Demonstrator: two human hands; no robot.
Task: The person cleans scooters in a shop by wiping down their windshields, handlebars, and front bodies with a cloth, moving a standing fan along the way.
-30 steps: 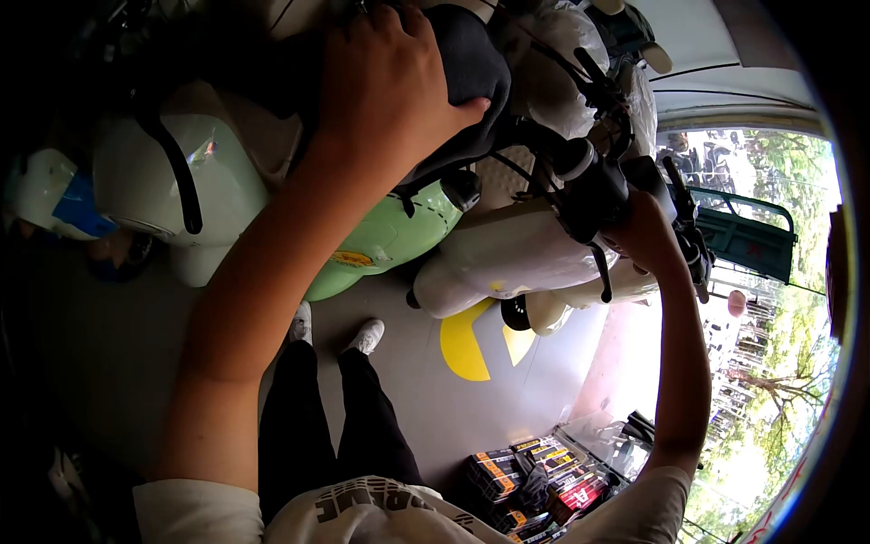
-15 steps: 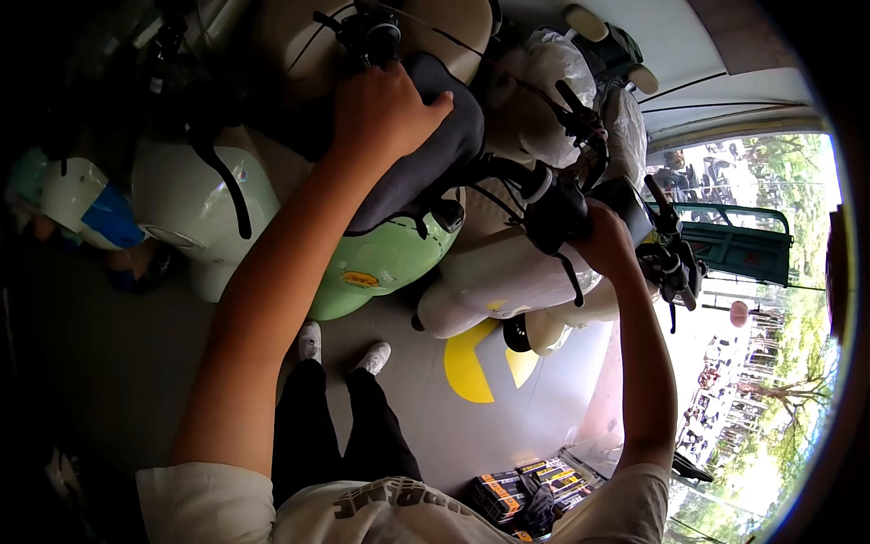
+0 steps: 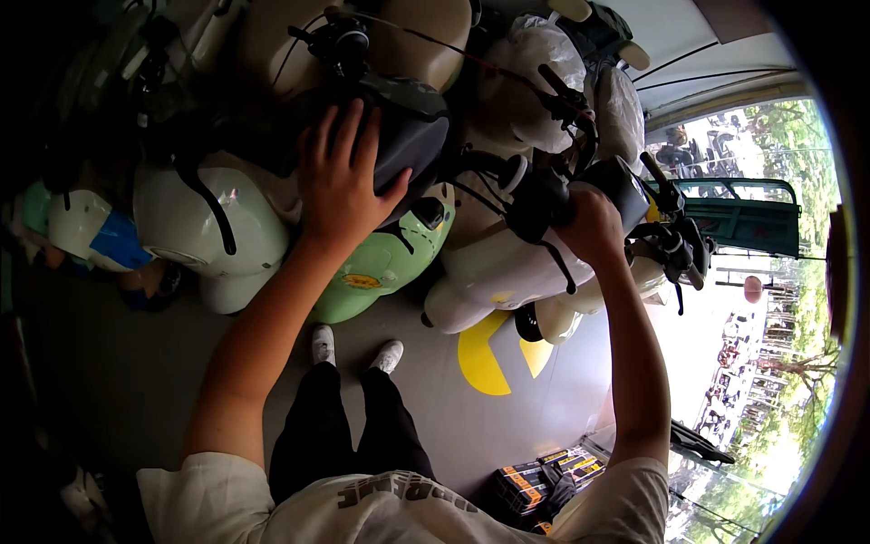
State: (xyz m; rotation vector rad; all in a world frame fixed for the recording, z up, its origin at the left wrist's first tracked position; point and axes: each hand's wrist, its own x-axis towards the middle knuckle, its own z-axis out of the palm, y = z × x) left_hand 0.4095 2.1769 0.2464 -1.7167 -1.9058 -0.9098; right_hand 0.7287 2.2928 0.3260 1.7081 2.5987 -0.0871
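Observation:
My left hand (image 3: pixel 349 177) lies with its fingers spread on a black padded seat (image 3: pixel 412 136) above a light green scooter body (image 3: pixel 385 263). Farther right, my right hand (image 3: pixel 589 222) is wrapped round a black handlebar grip (image 3: pixel 544 201), whose brake lever (image 3: pixel 560 265) points down. A whitish scooter body (image 3: pixel 498 267) sits below that grip, between the green one and my right forearm.
White scooter (image 3: pixel 208 222) at left, with a white and blue one (image 3: pixel 95 227) beyond. More handlebars (image 3: pixel 675 245) stand right of my right hand. Boxes (image 3: pixel 521 490) lie at the lower right on the grey floor (image 3: pixel 417 399), which has a yellow marking (image 3: pixel 482 358).
My left hand has moved down and left over the seat, and its fingers have spread. My right hand has shifted left in view, still round the grip. More of the seat's far end shows.

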